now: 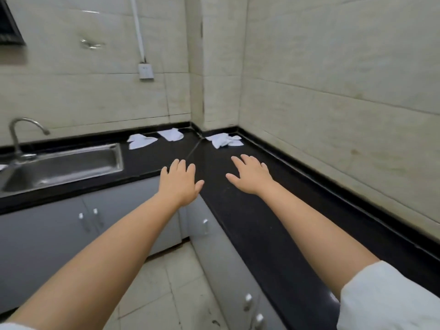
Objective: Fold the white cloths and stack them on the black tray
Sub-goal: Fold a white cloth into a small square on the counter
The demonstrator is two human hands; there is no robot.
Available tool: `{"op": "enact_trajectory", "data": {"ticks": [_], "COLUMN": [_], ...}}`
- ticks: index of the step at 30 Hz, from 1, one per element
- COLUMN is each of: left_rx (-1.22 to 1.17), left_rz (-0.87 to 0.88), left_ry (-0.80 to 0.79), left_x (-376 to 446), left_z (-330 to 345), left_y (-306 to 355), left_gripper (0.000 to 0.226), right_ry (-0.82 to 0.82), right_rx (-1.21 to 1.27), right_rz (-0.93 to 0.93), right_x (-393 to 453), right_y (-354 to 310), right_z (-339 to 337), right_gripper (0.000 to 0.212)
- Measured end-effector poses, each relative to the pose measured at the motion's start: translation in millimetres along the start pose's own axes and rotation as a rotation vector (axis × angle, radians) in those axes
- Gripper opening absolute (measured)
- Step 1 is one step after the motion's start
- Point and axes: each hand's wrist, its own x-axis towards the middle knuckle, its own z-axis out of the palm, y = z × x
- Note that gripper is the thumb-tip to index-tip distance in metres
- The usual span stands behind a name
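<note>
Three crumpled white cloths lie at the back of a black L-shaped counter, near the wall corner: a left cloth, a middle cloth and a right cloth. My left hand hovers palm down over the counter's inner corner, fingers apart, holding nothing. My right hand is stretched out over the counter, palm down and fingers spread, a short way in front of the right cloth. Neither hand touches a cloth. I see no black tray in this view.
A steel sink with a curved tap is set into the counter at the left. Tiled walls close the back and right sides, with a wall socket. Grey cabinets stand below, over a tiled floor.
</note>
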Motion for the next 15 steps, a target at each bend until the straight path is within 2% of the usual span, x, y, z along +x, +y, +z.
{"op": "enact_trajectory", "data": {"ticks": [8,15], "left_rx": [0.006,0.046], "left_rz": [-0.095,-0.170], "left_ry": [-0.043,-0.086], "left_x": [175,285], "left_z": [32,66], "left_y": [-114,-201], "left_gripper": [0.057,0.054], "right_ry": [-0.031,-0.107], "right_rx": [0.075,0.074], "right_rz": [-0.054,-0.080], "right_x": [221,356], "right_y": [-45,-69], "right_z": [30,63], "right_gripper": [0.061,0.062]}}
